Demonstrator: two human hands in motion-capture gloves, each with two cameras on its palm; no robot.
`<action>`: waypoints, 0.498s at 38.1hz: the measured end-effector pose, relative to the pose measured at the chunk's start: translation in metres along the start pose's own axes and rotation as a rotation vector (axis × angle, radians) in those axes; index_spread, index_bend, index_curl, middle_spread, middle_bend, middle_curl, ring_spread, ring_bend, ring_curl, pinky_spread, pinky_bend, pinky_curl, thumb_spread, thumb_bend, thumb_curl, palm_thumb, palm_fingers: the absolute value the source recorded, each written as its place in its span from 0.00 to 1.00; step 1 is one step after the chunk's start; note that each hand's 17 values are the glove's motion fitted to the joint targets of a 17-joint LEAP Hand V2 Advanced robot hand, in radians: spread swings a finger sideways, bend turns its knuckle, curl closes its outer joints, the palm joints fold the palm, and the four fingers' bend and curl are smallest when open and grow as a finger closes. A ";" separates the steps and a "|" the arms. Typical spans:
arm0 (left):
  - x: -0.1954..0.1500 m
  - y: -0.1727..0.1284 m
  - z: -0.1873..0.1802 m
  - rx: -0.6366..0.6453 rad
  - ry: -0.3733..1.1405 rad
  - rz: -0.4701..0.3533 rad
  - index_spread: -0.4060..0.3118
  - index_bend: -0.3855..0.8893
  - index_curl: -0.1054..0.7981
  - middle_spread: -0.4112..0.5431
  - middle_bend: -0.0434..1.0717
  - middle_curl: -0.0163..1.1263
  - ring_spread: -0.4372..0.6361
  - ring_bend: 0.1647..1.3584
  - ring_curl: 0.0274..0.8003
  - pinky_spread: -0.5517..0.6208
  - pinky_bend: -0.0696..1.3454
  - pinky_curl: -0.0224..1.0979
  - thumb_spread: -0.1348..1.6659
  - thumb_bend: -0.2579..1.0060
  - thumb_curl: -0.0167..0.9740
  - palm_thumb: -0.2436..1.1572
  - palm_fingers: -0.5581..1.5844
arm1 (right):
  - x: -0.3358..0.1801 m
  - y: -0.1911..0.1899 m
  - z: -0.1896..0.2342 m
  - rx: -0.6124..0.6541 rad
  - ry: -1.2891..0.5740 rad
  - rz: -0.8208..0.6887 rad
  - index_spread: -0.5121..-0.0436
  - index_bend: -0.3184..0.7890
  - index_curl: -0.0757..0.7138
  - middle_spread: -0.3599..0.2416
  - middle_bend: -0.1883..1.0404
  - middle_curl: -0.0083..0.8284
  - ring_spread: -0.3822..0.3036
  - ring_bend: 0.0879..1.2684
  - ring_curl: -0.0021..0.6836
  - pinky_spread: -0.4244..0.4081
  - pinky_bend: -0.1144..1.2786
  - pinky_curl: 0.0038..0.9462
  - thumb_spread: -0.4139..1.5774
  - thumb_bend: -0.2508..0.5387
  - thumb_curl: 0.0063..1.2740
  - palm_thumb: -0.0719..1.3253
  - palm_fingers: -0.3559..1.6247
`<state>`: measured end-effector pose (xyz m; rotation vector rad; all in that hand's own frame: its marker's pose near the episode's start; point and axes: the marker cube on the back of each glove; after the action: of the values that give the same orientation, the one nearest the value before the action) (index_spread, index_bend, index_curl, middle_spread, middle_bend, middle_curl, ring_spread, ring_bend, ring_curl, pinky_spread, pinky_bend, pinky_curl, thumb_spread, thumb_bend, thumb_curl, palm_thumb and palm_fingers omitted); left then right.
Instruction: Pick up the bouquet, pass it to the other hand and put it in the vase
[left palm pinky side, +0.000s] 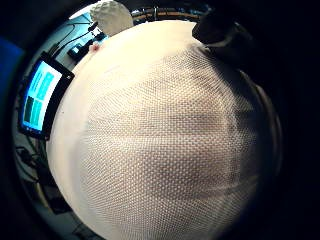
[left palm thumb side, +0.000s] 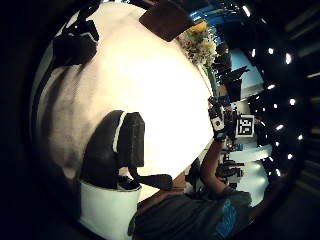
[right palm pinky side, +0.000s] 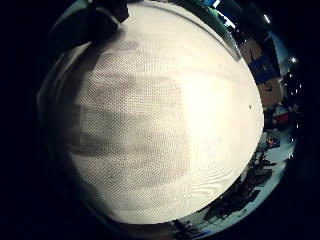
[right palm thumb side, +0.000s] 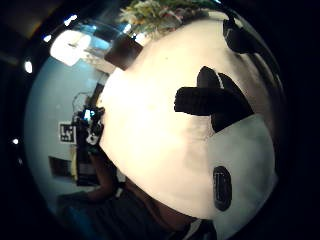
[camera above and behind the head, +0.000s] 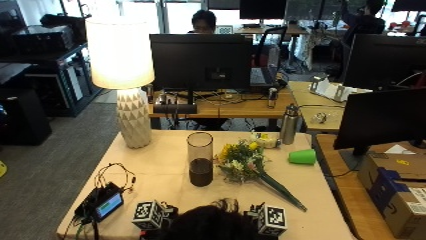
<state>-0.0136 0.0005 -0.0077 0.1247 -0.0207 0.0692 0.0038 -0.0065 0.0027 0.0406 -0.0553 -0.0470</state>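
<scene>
Both hands rest flat and empty on the table (camera above and behind the head: 166, 165) while the bouquet (camera above and behind the head: 249, 165) lies beside the glass vase (camera above and behind the head: 200, 159); gripping the green stems looks wisest.

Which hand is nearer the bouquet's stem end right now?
Right. The right hand rests at the table's near edge, close beside the stem end of the bouquet; the left hand sits farther away, on the vase's side.
</scene>
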 end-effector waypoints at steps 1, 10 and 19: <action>0.001 0.000 0.000 0.002 0.003 0.003 0.27 0.55 0.63 0.30 0.20 0.34 0.50 0.15 0.38 0.79 0.15 0.19 0.71 0.19 0.31 0.37 0.57 | 0.000 0.001 -0.001 -0.004 0.004 0.002 0.49 0.43 0.56 0.55 0.31 0.49 0.60 0.13 0.53 0.84 0.21 0.34 0.87 0.30 0.36 0.59 0.57; 0.001 0.000 0.000 0.004 0.002 0.004 0.27 0.55 0.63 0.30 0.20 0.34 0.50 0.15 0.38 0.78 0.15 0.19 0.71 0.19 0.31 0.37 0.57 | 0.004 0.000 0.003 -0.010 0.018 0.008 0.49 0.43 0.56 0.55 0.31 0.49 0.60 0.13 0.53 0.84 0.21 0.34 0.87 0.30 0.36 0.59 0.57; 0.004 0.006 -0.007 -0.010 -0.016 -0.008 0.27 0.54 0.63 0.31 0.20 0.34 0.49 0.15 0.38 0.78 0.15 0.19 0.71 0.19 0.31 0.37 0.57 | 0.005 -0.001 0.003 -0.001 0.023 -0.001 0.49 0.43 0.56 0.55 0.31 0.49 0.60 0.13 0.54 0.84 0.21 0.34 0.87 0.30 0.35 0.59 0.57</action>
<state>-0.0103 0.0078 -0.0140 0.1153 -0.0368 0.0606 0.0081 -0.0079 0.0063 0.0405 -0.0323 -0.0480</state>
